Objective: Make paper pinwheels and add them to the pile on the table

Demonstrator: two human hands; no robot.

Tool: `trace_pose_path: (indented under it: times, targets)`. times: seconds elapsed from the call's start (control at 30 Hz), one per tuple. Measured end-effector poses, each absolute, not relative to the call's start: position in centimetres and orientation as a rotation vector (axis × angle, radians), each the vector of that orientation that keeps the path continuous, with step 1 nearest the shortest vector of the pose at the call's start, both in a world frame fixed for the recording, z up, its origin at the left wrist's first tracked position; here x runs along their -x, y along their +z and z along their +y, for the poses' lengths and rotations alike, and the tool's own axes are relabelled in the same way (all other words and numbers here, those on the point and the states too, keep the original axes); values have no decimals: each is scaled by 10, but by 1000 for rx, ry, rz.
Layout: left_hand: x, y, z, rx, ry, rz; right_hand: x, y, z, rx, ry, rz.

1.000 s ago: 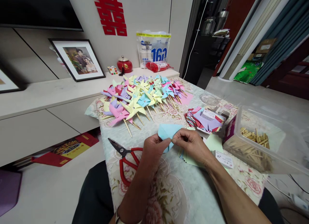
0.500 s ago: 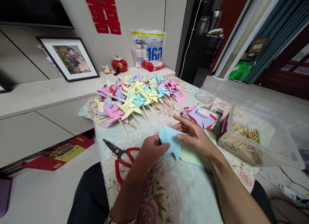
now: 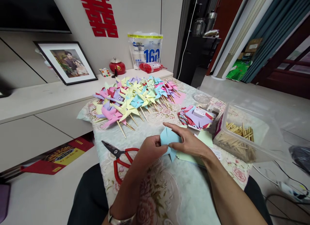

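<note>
A light blue paper pinwheel blank is held between both hands, its cut corners partly bent inward. My left hand pinches its left side with thumb and fingers. From the right, my right hand grips it, thumb pressing near the centre and index finger stretched along the top. Under and beside the right hand lies a stack of pale green paper squares. Red-handled scissors rest to the left of my left hand, partly covered by the forearm. Finished pinwheels on sticks lie heaped beyond the hands.
To the right stands a clear plastic box of short wooden sticks. Cut coloured papers lie beyond my right hand with a small white box on top. A clear round container sits behind them.
My right hand has moved left and in, and its thumb now presses the paper near the centre. A paper corner has been folded over. The view has shifted slightly.
</note>
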State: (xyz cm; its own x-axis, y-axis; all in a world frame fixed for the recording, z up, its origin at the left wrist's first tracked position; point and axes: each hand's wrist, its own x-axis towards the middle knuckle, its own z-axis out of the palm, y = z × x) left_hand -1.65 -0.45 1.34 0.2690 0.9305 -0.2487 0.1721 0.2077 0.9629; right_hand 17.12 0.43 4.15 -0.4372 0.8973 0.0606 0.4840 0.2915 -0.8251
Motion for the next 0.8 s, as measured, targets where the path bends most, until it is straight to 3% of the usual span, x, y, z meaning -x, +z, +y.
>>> trace_pose_path:
  times: [0.2,0.37,0.8]
  targets:
    - [12,23,-2,-1190,732,1146,-171,38,7,1228,997,-2003]
    - [15,30,1,-1071,795,1001,-171,33,10,1194,1155,-1718]
    - [-26,29,-9,-645,1221,858,-159,28,14,1108,1096,-1231]
